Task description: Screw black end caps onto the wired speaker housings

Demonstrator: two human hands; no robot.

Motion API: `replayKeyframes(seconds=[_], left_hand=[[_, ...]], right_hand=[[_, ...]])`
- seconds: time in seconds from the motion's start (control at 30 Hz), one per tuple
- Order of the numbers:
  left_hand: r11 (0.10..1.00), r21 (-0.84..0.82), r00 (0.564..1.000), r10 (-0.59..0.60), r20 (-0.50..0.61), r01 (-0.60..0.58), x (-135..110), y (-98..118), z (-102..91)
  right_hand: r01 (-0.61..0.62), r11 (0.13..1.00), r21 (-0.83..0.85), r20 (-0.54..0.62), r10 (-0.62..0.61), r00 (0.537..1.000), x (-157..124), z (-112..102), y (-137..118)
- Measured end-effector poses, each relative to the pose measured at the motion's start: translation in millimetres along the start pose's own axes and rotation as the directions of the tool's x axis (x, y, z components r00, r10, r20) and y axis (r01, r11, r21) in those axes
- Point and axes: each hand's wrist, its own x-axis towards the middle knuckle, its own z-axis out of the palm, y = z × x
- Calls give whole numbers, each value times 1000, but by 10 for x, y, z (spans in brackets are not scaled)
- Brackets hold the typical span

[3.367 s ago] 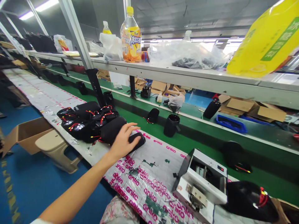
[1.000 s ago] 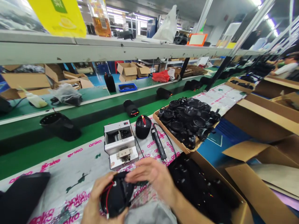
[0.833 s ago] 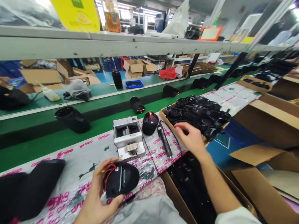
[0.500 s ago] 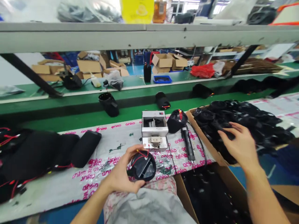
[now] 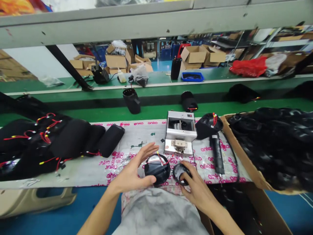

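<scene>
My left hand (image 5: pixel 135 171) curls round the left side of a black cylindrical housing (image 5: pixel 157 171). Its open end faces up at me, and red wires with a yellow tip stick out of the top. Just to its right, my right hand (image 5: pixel 195 182) grips a round black cap (image 5: pixel 181 173) by its rim, a small gap from the housing. Beyond both hands stands a silver metal device (image 5: pixel 181 133) with a small bracket on its front. A black-handled electric screwdriver (image 5: pixel 216 153) lies to the right of it.
Fabric-covered black cylinders with red wires (image 5: pixel 70 140) are heaped at the left. A carton (image 5: pixel 241 155) full of black parts stands at the right, with another box (image 5: pixel 256 209) below. A shelf beam (image 5: pixel 146 24) crosses overhead. Several more cylinders sit on the green belt (image 5: pixel 156 109).
My right hand has come from the carton of black parts to beside the housing, now with a round cap in it. My left hand stays at the housing. The view has swung left.
</scene>
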Motion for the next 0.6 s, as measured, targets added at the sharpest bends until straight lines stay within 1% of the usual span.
replayKeyframes(seconds=[0.07, 0.1, 0.13, 0.2, 0.23, 0.27, 0.3, 0.33, 0.4, 0.43, 0.47, 0.53, 0.6], left_hand=[[993, -1, 988, -114, -107, 114, -95, -54, 103], [988, 23, 978, -147, -151, 152, -123, -65, 154], [983, 54, 969, -161, -189, 174, -135, -66, 202], [977, 108, 957, -154, -247, 185, -115, -41, 276], [976, 122, 953, -145, -267, 183, -87, -21, 299], [975, 133, 951, -137, -277, 180, -52, 0, 312], [974, 142, 952, -130, -277, 174, -14, 19, 315], [975, 150, 956, -119, -269, 164, 23, 35, 311], [977, 164, 967, -96, -237, 137, 85, 57, 291], [978, 165, 971, -92, -221, 130, 108, 63, 279], [978, 162, 973, -93, -209, 128, 125, 66, 268], [984, 134, 977, -93, -191, 120, 143, 67, 249], [991, 89, 981, -83, -177, 100, 144, 63, 237]], right_hand=[[-24, 1000, -15, -29, 23, 999, -3, 60, 40], [-30, 999, -18, -44, 30, 999, -2, 61, 38], [-31, 999, -19, -63, 30, 998, 2, 50, 17], [-13, 1000, 4, -101, 13, 995, 30, 3, -80], [-1, 999, 49, -120, 7, 993, 59, -32, -149], [7, 990, 140, -142, 13, 990, 103, -78, -226], [8, 964, 264, -158, 35, 987, 167, -135, -306], [1, 919, 395, -161, 69, 985, 254, -202, -384], [-31, 804, 594, -122, 129, 984, 498, -357, -518], [-55, 772, 633, -83, 138, 987, 648, -437, -569], [-77, 761, 644, -37, 131, 991, 809, -512, -610], [-114, 766, 633, 70, 90, 993, 1128, -640, -666], [-144, 790, 596, 195, 32, 980, 1392, -729, -705]])
